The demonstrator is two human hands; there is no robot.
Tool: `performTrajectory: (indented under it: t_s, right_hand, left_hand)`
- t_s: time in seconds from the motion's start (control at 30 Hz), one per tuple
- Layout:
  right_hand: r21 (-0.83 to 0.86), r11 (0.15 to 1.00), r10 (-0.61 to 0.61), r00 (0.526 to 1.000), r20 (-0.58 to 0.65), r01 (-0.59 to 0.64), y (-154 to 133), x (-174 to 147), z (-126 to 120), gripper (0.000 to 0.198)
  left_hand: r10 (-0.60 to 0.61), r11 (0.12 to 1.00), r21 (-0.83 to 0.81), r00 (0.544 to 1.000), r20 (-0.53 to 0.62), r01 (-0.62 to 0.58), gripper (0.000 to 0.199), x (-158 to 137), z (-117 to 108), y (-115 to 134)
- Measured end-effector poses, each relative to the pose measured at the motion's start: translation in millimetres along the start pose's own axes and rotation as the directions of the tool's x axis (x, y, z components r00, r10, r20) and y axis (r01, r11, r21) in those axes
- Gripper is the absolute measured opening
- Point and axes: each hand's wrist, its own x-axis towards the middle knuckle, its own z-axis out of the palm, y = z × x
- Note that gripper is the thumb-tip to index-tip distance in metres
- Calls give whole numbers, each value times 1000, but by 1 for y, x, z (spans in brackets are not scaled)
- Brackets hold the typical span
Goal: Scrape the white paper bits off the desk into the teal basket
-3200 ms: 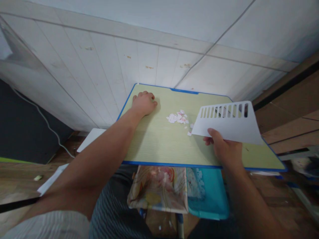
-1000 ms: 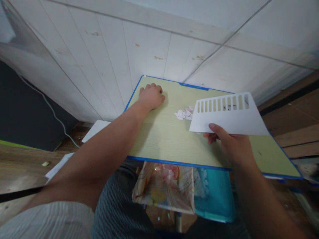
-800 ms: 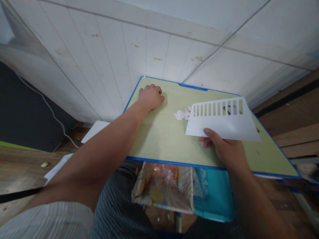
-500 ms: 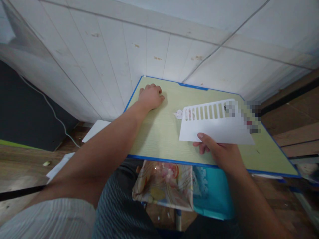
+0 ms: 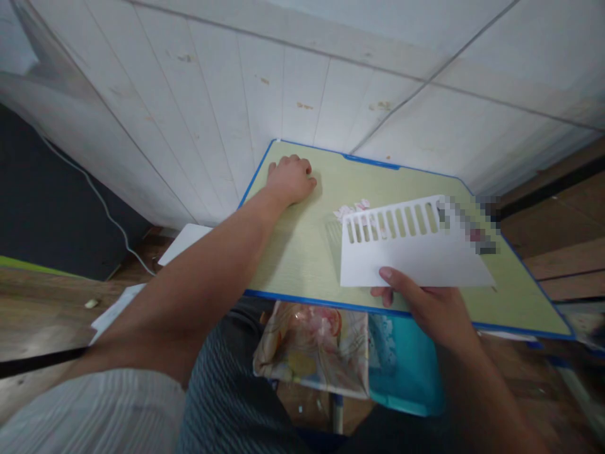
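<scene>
My right hand pinches a white card with a row of slots by its near edge, thumb on top and fingers underneath. The card is tilted above the pale table top, and its upper right part is blurred out. Pinkish-white crumpled scraps lie on the table just past its left corner; some show through the slots. On the far left of the table rests my left hand, back up, fingers loosely bent and thumb apart. No object shows in it, though its fingertips are partly hidden.
The table has blue edging and stands against a white panelled wall with a cable. Below its near edge are a patterned cloth-like container and a turquoise tray. White sheets lie low at the left.
The slotted card in my right hand has come slightly lower and nearer, and more of the scraps shows beyond it. My left hand stays in place on the table; the view has shifted slightly.
</scene>
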Motion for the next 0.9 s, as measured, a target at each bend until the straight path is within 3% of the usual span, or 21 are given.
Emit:
performTrajectory:
  t_s: [0.37,0.53,0.7,0.8,0.9]
  right_hand:
    - [53,998,49,994,-99,-44,14,-9,-2,41]
    - [80,996,36,999,-26,-34,21,-9,-4,42]
    - [293,956,70,984,-163,-19,30,8,3,34]
    - [437,900,139,953,-270,-7,30,18,11,24]
    - [514,858,183,927,-327,12,26,23,19,28]
  left_hand:
    - [-2,1000,-11,1000,-3,2,48,3,3,-2]
    - [-7,1000,-17,1000,-11,7,49,2,3,-2]
    - [10,1000,-22,1000,-20,-10,48,-4,3,-3]
    - [28,999,17,999,-21,-28,51,-8,3,-1]
    - [29,998,63,999,29,-31,57,-16,-3,3]
